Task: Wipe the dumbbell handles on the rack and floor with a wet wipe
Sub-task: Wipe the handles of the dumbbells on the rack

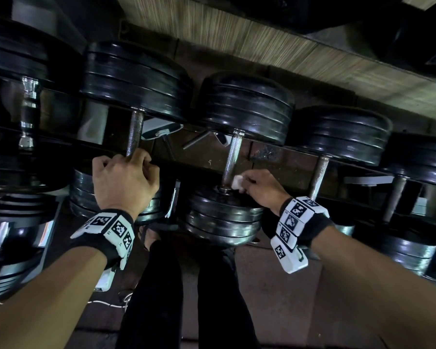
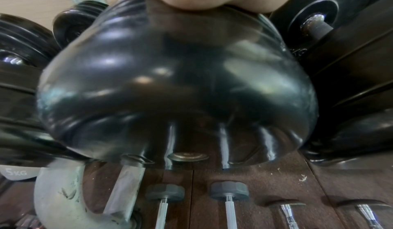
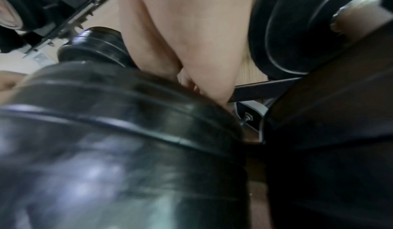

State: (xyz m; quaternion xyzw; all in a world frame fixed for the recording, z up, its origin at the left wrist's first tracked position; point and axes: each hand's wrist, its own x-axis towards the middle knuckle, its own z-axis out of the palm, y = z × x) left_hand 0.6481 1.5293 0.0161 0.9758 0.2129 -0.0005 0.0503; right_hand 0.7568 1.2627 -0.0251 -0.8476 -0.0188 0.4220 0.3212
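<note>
Only writing I can actually read is "5KG" on a grey kettlebell (image 2: 63,199) in the left wrist view, sitting on the floor below the rack. The right hand (image 1: 261,188) pinches a small white wet wipe (image 1: 238,183) in its fingers, pressed against the near end of the middle dumbbell handle (image 1: 232,157), right where the bar meets the near black plates (image 1: 222,217). The left hand (image 1: 124,180) is clenched round the near end of the next handle (image 1: 135,133) to the left of it. Dumbbells are packed almost plate to plate along the rack, so there's open room only along the bare bars.
</note>
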